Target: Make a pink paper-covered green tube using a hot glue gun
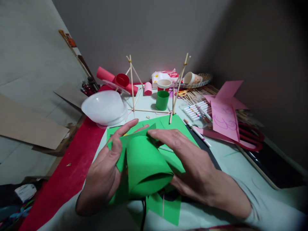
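Between my hands is a piece of green paper [146, 160], curved into a wide tube with flat flaps at its far edge. My left hand [103, 176] grips the left flap, its thumb on the near face and the other fingers partly behind the paper. My right hand [194, 163] arches over the right side, with fingertips pressing the top edge and the thumb low beside the roll. More flat green sheets [176, 123] lie under and beyond the hands, and a slit green piece [172, 210] shows below the tube.
Behind stand a rubber-banded stick frame [132, 86], a small green paper cylinder [162, 101] and a paper cup [164, 84]. White plastic bowls [103, 107] are at left. Markers [196, 110], a pink paper figure [223, 118], red-handled scissors [255, 138] and a black tablet-like slab [271, 166] lie right.
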The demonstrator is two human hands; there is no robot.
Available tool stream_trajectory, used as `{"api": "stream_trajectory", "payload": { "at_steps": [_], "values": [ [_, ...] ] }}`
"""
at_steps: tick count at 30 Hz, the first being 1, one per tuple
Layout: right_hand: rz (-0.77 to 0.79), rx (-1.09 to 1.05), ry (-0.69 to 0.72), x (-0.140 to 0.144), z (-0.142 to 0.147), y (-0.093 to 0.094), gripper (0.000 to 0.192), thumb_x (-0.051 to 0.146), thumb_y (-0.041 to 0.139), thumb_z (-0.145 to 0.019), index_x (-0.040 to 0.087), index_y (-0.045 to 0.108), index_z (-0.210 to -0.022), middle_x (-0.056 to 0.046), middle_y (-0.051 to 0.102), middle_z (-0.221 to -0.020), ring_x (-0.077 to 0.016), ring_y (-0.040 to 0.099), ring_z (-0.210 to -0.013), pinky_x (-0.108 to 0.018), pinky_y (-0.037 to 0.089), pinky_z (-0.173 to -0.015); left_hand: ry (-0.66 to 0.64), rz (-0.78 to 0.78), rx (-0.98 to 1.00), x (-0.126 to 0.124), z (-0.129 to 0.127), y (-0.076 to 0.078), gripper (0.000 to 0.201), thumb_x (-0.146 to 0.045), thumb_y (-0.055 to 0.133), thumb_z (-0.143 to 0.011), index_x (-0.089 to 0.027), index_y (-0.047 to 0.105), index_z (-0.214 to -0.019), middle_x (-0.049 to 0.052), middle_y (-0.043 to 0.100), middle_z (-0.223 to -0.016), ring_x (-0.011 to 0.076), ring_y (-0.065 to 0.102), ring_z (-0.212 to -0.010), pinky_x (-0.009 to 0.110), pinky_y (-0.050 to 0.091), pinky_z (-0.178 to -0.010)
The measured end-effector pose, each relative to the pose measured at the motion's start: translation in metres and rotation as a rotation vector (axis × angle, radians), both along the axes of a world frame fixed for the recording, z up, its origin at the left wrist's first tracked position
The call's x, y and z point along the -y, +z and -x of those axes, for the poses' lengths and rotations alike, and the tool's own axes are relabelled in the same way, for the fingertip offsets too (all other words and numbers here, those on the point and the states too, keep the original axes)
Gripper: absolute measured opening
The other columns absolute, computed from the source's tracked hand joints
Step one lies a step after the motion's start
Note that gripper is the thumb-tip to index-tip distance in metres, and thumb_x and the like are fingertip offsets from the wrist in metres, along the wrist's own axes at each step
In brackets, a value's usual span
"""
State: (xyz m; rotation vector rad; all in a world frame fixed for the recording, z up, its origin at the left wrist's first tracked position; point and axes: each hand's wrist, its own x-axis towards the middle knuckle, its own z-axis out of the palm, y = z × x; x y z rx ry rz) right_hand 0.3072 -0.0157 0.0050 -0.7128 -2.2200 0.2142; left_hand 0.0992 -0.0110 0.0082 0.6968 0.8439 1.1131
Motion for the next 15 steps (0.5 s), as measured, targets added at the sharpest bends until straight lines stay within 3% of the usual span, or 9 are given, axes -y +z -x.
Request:
{"api": "stream_trajectory", "payload": {
  "at_steps": [6,12,15],
  "values": [
    [-0.164,0.014,-0.038,0.0043,-0.0004,-0.0016,0.041,0.009,0.053,-0.099,0.004,0.049,-0.14,-0.025,0.063,-0.139,-0.0252,0.055,-0.137,-0.041,0.05,-0.113,-0.02,-0.019,0.047,0.0051,0.0028,-0.0016,0.045,-0.051,0.066,-0.096,-0.034,0.067,-0.138,0.0,0.065,-0.15,0.0277,0.064,-0.135,0.031,0.061,-0.101],
    [0.007,-0.033,0.053,0.0057,-0.0003,-0.0029,0.064,0.021,0.063,-0.096,0.021,0.037,-0.155,-0.02,0.066,-0.138,-0.0305,0.066,-0.126,-0.046,0.059,-0.102,-0.09,0.019,0.067,0.0061,0.0021,-0.0018,0.053,-0.056,0.069,-0.092,-0.033,0.067,-0.141,0.005,0.071,-0.142,0.0302,0.069,-0.128,0.033,0.063,-0.096],
    [0.081,-0.073,-0.021,0.0041,0.0,-0.0045,0.062,0.021,0.06,-0.098,0.026,0.037,-0.155,-0.013,0.069,-0.133,-0.0279,0.07,-0.117,-0.043,0.059,-0.1,-0.101,0.062,0.101,0.0023,0.0014,-0.0055,0.058,-0.053,0.072,-0.091,-0.032,0.064,-0.144,0.008,0.078,-0.126,0.0336,0.073,-0.12,0.037,0.065,-0.088]
  ]
}}
